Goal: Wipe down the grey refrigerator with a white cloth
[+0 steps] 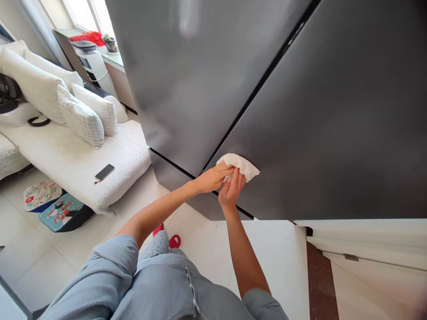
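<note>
A folded white cloth (246, 167) lies against the lower corner of a dark grey refrigerator door (320, 129), just right of the black gap between the two doors. My right hand (231, 190) grips its lower edge, with the fingers bent up over it. From the left, my left hand (211, 178) reaches across and holds the cloth's left side, its fingertips meeting my right hand. The cloth's underside and parts of my fingers are hidden. The neighbouring refrigerator door (190, 80) rises to the left.
A white-covered sofa (126, 155) with cushions (80, 113) stands left, a phone (104, 172) on its seat. Two patterned boxes or stools (62, 213) sit on the floor. A potted plant (110, 45) is by the window. A white door or panel (373, 240) is at lower right.
</note>
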The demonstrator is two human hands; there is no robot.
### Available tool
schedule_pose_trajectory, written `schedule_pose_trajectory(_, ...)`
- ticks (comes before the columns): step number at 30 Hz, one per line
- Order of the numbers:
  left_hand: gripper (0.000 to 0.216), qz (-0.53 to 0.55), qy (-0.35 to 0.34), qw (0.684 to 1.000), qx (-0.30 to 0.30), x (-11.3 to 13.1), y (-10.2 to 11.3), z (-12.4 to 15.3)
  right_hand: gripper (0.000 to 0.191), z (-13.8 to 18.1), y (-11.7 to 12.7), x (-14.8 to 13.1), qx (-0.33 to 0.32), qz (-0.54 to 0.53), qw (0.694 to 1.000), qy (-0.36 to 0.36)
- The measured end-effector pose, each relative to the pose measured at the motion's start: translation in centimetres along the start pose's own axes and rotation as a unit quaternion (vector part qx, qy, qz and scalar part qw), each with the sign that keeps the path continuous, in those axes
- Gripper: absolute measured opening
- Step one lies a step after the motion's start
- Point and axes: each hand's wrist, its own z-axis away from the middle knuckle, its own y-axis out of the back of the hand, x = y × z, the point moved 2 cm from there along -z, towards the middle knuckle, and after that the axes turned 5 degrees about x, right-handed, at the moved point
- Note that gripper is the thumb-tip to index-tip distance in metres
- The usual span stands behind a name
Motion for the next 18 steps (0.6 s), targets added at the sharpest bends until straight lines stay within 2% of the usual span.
schedule_pose_trajectory(3, 0.052, 0.083, 0.024, 0.996, 0.007, -0.3, 2.2, 1.3, 0.072, -0.5, -1.7, -0.1, -0.004, 0.061, 0.998, -0.029)
schedule_pose_trajectory(5, 0.048, 0.13, 0.108, 0.984, 0.048, -1.0, 3.0, 3.8, 0.085, -2.0, -2.1, -0.5, -0.017, 0.103, 0.994, -0.028)
schedule_pose_trajectory(7, 0.045, 0.165, 0.231, 0.957, 0.069, -1.8, 3.7, 8.1, 0.091, -5.1, -1.4, -1.0, -0.007, 0.138, 0.99, -0.026)
schedule_pose_trajectory(9, 0.044, 0.164, 0.345, 0.922, 0.057, -2.3, 4.4, 14.1, 0.087, -9.7, 0.3, -1.8, 0.034, 0.182, 0.983, 0.009)
schedule_pose_trajectory(11, 0.042, 0.14, 0.438, 0.886, 0.058, -2.2, 5.4, 21.3, 0.082, -14.7, 2.6, -3.1, 0.091, 0.244, 0.961, 0.09)
schedule_pose_trajectory(13, 0.04, 0.106, 0.543, 0.831, 0.053, -1.6, 6.3, 29.2, 0.076, -18.5, 4.5, -4.3, 0.149, 0.285, 0.932, 0.165)
schedule_pose_trajectory(15, 0.039, 0.069, 0.646, 0.759, 0.042, -0.5, 6.9, 36.7, 0.069, -19.9, 5.2, -4.6, 0.165, 0.299, 0.916, 0.211)
schedule_pose_trajectory(16, 0.038, 0.055, 0.69, 0.721, 0.034, 0.2, 7.2, 40.2, 0.067, -19.5, 5.0, -4.3, 0.152, 0.299, 0.913, 0.233)
schedule_pose_trajectory(18, 0.034, 0.023, 0.763, 0.645, 0.022, 1.9, 7.7, 46.2, 0.063, -16.7, 3.7, -2.6, 0.078, 0.287, 0.912, 0.282)
